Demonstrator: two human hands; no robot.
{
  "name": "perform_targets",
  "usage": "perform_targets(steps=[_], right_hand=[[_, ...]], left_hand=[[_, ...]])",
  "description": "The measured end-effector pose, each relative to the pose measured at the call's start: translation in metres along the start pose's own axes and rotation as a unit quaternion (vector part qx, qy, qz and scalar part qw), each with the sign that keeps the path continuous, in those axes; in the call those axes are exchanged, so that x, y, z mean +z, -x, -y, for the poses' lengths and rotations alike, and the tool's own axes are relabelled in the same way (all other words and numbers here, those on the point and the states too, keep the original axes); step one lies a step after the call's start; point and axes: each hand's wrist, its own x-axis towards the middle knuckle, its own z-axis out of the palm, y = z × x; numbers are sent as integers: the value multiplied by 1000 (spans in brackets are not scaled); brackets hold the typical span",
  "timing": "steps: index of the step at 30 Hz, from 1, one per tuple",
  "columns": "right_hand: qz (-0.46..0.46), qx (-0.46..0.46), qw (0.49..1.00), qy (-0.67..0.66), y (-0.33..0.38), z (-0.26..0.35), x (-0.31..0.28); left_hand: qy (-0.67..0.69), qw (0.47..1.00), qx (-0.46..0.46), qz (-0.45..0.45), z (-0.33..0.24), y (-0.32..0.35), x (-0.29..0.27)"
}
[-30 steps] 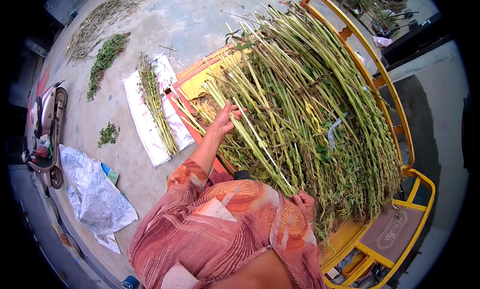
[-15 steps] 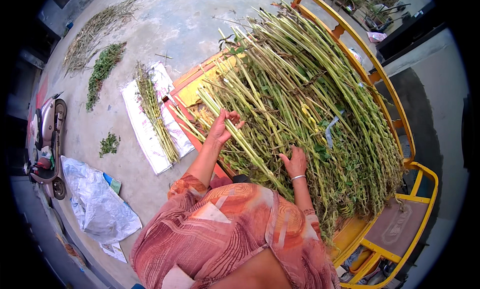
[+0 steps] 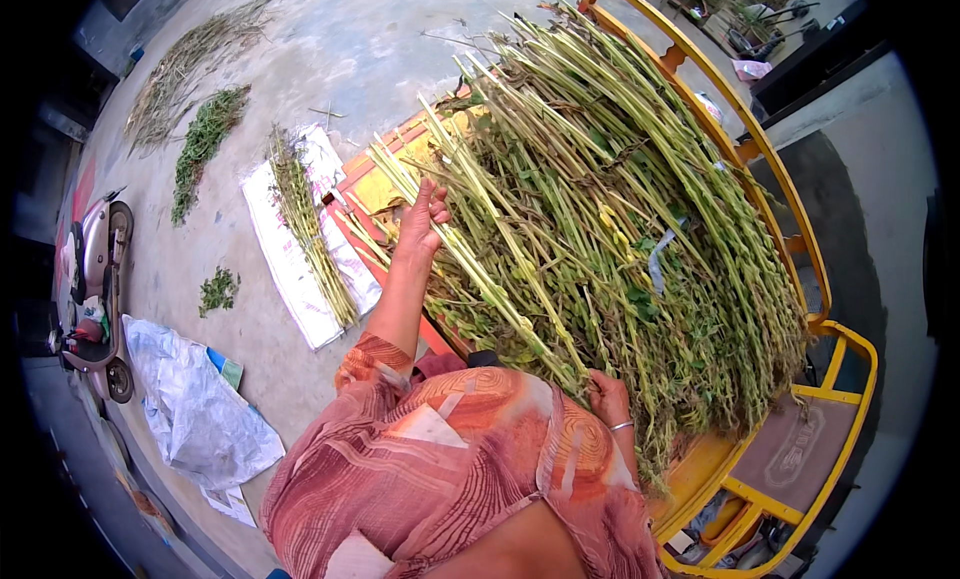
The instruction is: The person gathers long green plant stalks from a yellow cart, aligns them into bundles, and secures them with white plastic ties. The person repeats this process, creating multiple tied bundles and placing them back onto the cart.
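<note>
My left hand (image 3: pixel 425 217) is closed round a small bunch of pale green sesame stalks (image 3: pixel 490 289), near their bare cut ends. The bunch slants down toward my body, its leafy, podded ends at the lower right. Beside those ends my right hand (image 3: pixel 607 397), with a bracelet at the wrist, has its fingers curled round stalk tips; the leaves partly hide them. Under and beyond both hands lies a large heap of sesame stalks (image 3: pixel 640 209), cut ends away from me, on a yellow and orange cart bed (image 3: pixel 378 187).
A yellow rail (image 3: pixel 740 89) bounds the cart's right side, with a framed seat (image 3: pixel 795 449) nearer. On the floor left are a stalk bundle (image 3: pixel 305 229) on a white sack (image 3: pixel 275 214), green plants (image 3: pixel 205 149), dry stalks (image 3: pixel 185 74), a plastic sheet (image 3: pixel 190 404) and a scooter (image 3: pixel 100 289).
My left hand has moved left and away from me, its fingers tighter round the stalks. My right hand has come down toward my body, from lying spread on the heap to the stalk tips.
</note>
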Motion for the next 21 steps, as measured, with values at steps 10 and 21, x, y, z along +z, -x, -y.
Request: perform_targets(steps=[10,21], right_hand=[[117,-24,992,45,12,12,1],[-82,-95,979,158,-107,27,-7]], left_hand=[[-46,997,-14,55,-8,6,5],[3,994,-40,101,2,-5,-16]])
